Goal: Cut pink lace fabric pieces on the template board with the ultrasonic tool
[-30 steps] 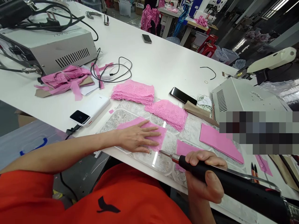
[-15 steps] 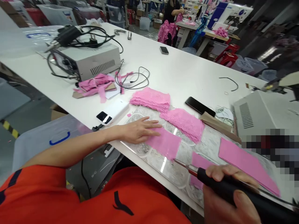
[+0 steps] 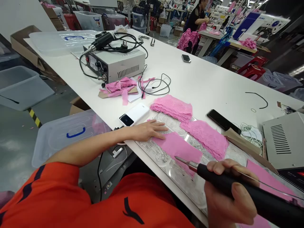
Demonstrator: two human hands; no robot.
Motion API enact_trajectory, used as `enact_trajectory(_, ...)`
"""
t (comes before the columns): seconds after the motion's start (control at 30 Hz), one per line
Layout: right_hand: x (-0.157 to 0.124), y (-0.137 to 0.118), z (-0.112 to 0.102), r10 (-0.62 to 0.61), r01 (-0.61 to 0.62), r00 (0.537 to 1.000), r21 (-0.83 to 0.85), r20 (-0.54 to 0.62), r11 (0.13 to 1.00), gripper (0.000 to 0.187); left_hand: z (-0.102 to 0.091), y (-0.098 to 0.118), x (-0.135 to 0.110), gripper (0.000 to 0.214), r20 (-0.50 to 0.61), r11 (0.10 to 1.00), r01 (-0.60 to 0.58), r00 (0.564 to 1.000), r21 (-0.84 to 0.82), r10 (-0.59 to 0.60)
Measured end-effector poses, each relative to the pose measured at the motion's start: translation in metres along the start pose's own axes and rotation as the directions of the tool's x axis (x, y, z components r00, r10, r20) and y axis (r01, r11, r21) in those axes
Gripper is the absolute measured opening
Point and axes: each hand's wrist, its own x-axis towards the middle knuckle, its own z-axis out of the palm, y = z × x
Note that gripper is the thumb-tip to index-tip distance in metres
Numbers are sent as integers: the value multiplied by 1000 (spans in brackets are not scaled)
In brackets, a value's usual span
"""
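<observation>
My left hand (image 3: 148, 129) lies flat with its fingers spread, fingertips on the left end of a pink cloth piece (image 3: 181, 148). That piece rests on a clear patterned plate (image 3: 163, 158) at the table's near edge. My right hand (image 3: 230, 190) is wrapped round a black-handled tool (image 3: 211, 175) with a pointed metal tip. Its tip is at the near edge of the cloth; whether it touches, I cannot tell. Just beyond lie two stacks of pink lace-edged pieces, one farther left (image 3: 172, 107) and one nearer (image 3: 207, 137). More flat pink cloth (image 3: 266, 177) shows behind my right hand.
A grey control box (image 3: 123, 63) with a similar tool and cables stands at the back left. A white power bank (image 3: 136, 114), a black phone (image 3: 223, 122), and a second grey box (image 3: 285, 139) sit on the table (image 3: 201, 85). A lidded plastic bin (image 3: 64, 136) stands below left.
The view has swung left, so the scene sits farther right. The tool tip has shifted from the cloth's near right corner leftward along its near edge. My left hand stays flat on the cloth.
</observation>
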Motion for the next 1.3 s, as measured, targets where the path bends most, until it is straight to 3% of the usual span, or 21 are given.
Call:
enact_trajectory(0.23, -3, 7, 16, -11, 9, 994, 15, 106, 1000, 22, 1, 1, 9, 77, 16, 1000, -4, 1000, 18, 4)
enact_trajectory(0.77, -1, 15, 32, -31, 24, 986, 43, 163, 999, 23, -3, 1, 26, 70, 12, 999, 0, 1000, -36, 1)
enact_trajectory(1.0, 3, 18, 45, -73, 60, 978, 71, 196, 996, 22, -5, 3, 4, 70, -79, 997, 22, 996, -79, -28)
enact_trajectory(1.17, 6, 28, 56, -78, 56, 973, 107, 218, 993, 21, 11, -3, -19, 70, -161, 993, 66, 984, -97, -81)
enact_trajectory(1.3, 6, 33, 65, -78, 56, 972, 104, 221, 993, 21, 24, -6, -29, 71, -256, 991, 31, 965, -128, -63)
